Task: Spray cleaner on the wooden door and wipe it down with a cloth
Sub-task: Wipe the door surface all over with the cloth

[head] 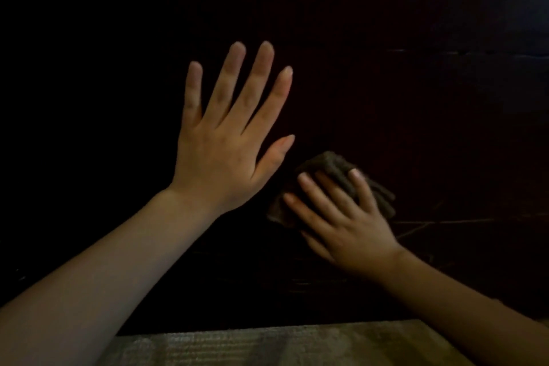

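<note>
The wooden door (416, 98) fills almost the whole view, very dark, with faint scratches at the right. My left hand (225, 140) is flat against the door at centre left, fingers spread and pointing up, holding nothing. My right hand (341, 217) is lower and to the right, pressing a crumpled brown cloth (332, 166) against the door. The cloth sticks out above and beside the fingers. No spray bottle is in view.
A grey strip of floor or threshold (267, 345) runs along the bottom edge, below the door. The scene is dim and the door's edges are lost in darkness.
</note>
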